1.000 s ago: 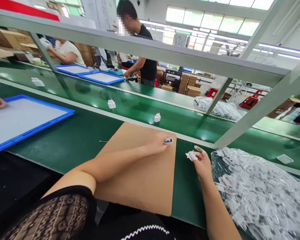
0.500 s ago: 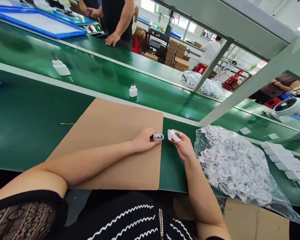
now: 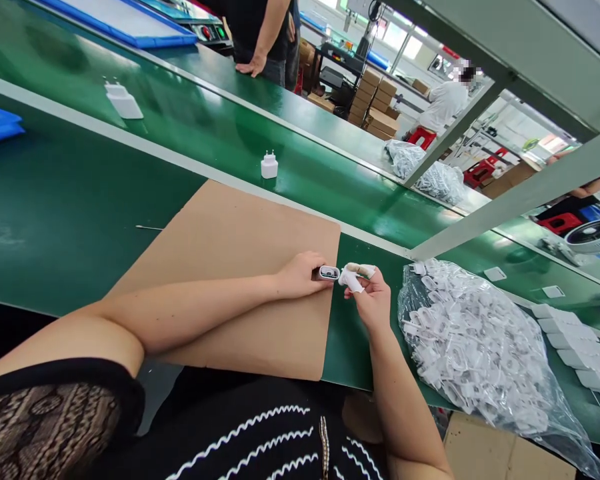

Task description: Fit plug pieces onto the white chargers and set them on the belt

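Note:
My left hand point(image 3: 304, 273) is closed around a white charger housing point(image 3: 329, 273), whose oval open end faces right and shows parts inside. Just right of it, my right hand point(image 3: 373, 297) pinches a small white plastic charger piece point(image 3: 345, 277), close against the housing's open end; whether they touch I cannot tell. White wrapping covers fingertips of my right hand and partly hides the piece. Beneath my left hand and forearm lies a sheet of brown cardboard point(image 3: 240, 240) on the green table.
A clear bag of white plastic parts point(image 3: 475, 340) lies right of my right hand. Beyond it sit rows of white pieces point(image 3: 575, 343). Two white plug chargers, one nearer point(image 3: 269, 165) and one farther left point(image 3: 123, 101), stand on the green belt. A slanted metal post point(image 3: 480, 213) rises at right.
My right hand has brought the white piece leftward, up to the housing's open end. The left hand keeps its hold. The whole view has shifted and tilted slightly.

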`<state>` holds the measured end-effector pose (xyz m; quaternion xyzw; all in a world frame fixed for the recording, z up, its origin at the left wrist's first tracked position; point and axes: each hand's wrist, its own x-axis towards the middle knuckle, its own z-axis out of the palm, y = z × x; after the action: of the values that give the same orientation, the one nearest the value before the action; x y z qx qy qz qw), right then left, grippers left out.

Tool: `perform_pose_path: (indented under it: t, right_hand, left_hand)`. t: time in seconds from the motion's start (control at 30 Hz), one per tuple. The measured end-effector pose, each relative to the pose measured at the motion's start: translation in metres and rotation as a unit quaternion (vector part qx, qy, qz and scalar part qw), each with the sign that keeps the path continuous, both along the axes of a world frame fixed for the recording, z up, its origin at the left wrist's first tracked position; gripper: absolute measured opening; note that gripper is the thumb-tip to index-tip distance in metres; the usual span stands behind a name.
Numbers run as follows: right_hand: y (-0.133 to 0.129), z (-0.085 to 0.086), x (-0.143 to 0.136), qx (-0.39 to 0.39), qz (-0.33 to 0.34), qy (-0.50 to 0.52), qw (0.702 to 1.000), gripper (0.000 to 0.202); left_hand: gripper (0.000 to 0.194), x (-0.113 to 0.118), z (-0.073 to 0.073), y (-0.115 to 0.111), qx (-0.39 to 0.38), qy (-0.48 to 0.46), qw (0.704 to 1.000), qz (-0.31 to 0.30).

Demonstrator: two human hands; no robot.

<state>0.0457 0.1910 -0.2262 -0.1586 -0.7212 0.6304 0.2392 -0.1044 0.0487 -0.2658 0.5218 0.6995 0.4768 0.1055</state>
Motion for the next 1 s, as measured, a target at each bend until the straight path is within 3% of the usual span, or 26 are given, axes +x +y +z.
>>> perform_pose_path:
  t: [0.1, 0.17, 0.33, 0.5, 0.67, 1.0]
  right_hand:
    - [0.003, -0.004, -0.002, -0.018, 0.021, 0.007, 1.0, 0.041]
    - [0.003, -0.005, -0.002, 0.022, 0.025, 0.02, 0.999, 0.041]
    - [0.0, -0.001, -0.004, 0.247, -0.036, 0.055, 0.967, 0.014]
    - [-0.001, -0.004, -0.014, 0.395, -0.005, 0.035, 0.918, 0.022]
    - [-0.001, -0.004, -0.017, 0.454, 0.011, 0.022, 0.891, 0.023]
    - [0.002, -0.002, -0.022, 0.498, 0.037, -0.04, 0.866, 0.018]
  left_hand:
    - [0.026, -0.001, -0.002, 0.001, 0.003, 0.004, 1.0, -0.005]
    - [0.026, -0.001, -0.002, 0.001, 0.002, 0.006, 1.0, -0.005]
    - [0.023, -0.001, -0.003, 0.001, 0.004, 0.0, 1.0, 0.0]
    - [0.026, -0.003, -0.006, 0.002, 0.006, 0.005, 1.0, -0.001]
    - [0.027, -0.004, -0.007, 0.003, 0.01, -0.009, 1.0, -0.005]
    - [0.025, -0.003, -0.004, 0.002, -0.002, -0.025, 1.0, -0.004]
